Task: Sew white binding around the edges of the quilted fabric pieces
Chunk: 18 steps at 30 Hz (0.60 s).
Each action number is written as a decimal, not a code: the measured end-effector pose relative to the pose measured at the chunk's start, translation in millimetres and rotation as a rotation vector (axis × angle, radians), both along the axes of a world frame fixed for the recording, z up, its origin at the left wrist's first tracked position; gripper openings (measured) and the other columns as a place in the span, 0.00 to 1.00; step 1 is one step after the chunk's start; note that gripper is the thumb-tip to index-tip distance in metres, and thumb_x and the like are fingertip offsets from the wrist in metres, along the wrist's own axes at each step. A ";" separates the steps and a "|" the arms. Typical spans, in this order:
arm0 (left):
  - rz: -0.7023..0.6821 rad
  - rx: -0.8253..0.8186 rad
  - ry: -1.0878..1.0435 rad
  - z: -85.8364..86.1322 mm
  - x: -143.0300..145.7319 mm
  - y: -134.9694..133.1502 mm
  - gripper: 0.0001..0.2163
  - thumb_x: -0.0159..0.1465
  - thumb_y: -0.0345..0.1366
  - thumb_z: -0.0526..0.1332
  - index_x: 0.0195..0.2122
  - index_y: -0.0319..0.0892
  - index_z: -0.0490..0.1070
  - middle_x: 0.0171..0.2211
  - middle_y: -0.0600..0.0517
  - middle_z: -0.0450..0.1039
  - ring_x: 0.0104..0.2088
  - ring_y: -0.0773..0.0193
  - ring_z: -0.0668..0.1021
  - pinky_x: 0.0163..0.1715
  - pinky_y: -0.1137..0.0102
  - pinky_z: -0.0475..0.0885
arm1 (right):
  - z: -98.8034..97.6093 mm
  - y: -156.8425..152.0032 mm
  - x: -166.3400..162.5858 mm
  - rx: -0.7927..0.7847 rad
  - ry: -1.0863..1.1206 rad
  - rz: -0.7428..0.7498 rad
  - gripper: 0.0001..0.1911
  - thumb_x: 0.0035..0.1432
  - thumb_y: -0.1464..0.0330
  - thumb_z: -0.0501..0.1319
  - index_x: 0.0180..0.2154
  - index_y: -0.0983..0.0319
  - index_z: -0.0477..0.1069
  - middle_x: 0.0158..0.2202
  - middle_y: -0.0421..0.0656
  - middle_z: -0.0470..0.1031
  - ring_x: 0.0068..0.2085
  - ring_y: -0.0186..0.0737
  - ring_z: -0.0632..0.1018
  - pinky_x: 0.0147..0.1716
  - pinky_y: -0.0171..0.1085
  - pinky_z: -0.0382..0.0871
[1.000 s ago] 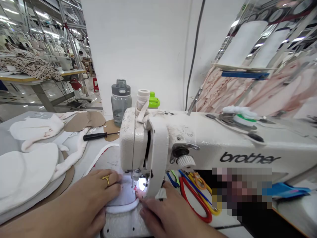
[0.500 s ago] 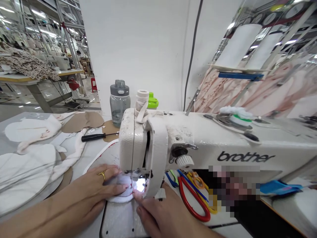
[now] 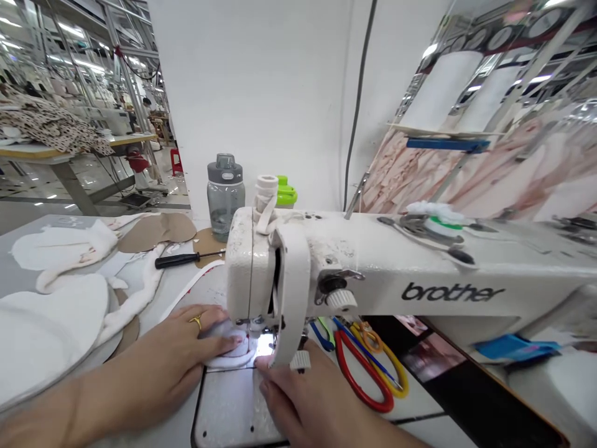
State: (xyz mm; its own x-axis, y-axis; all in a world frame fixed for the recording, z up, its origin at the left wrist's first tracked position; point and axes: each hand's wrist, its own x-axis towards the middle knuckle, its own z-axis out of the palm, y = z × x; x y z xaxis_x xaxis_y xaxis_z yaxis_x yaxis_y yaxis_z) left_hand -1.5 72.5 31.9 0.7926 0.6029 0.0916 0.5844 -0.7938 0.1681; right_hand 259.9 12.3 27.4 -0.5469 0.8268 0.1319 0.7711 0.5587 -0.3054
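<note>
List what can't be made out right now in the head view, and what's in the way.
All in the head view:
Cloth panel: partly hidden by the sewing machine and the left hand.
Right hand: some fingers hidden behind the white guard.
Screwdriver: tip hidden behind the machine.
Green-lidded container: lower part hidden behind the machine.
White cutout: cut off by the left edge.

Sewing machine point(image 3: 373, 255): glossy paint, lightly speckled. Workpiece point(image 3: 209, 290): matt cloth, soft-looking edging. Bottle point(image 3: 226, 202): smooth translucent plastic. Brown cutout point(image 3: 152, 233): matt, card-like. Screwdriver point(image 3: 177, 260): metal shaft, smooth plastic handle.
</note>
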 end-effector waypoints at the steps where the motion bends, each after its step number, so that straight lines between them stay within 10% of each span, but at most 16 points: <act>1: 0.005 0.001 -0.012 0.0 -0.4 -0.2 0.26 0.63 0.28 0.55 0.60 0.58 0.69 0.58 0.53 0.72 0.57 0.54 0.73 0.59 0.59 0.67 | 0.1 0.1 -0.1 0.007 -0.004 0.013 0.15 0.65 0.67 0.54 0.43 0.61 0.79 0.38 0.49 0.78 0.43 0.51 0.76 0.43 0.44 0.70; 18: 0.036 0.063 -0.001 -5.7 -4.0 4.1 0.26 0.63 0.28 0.54 0.60 0.61 0.68 0.55 0.55 0.73 0.54 0.56 0.75 0.56 0.60 0.68 | 1.6 -4.3 2.9 0.106 -0.016 0.014 0.15 0.65 0.67 0.55 0.47 0.60 0.79 0.33 0.47 0.78 0.38 0.48 0.75 0.38 0.40 0.66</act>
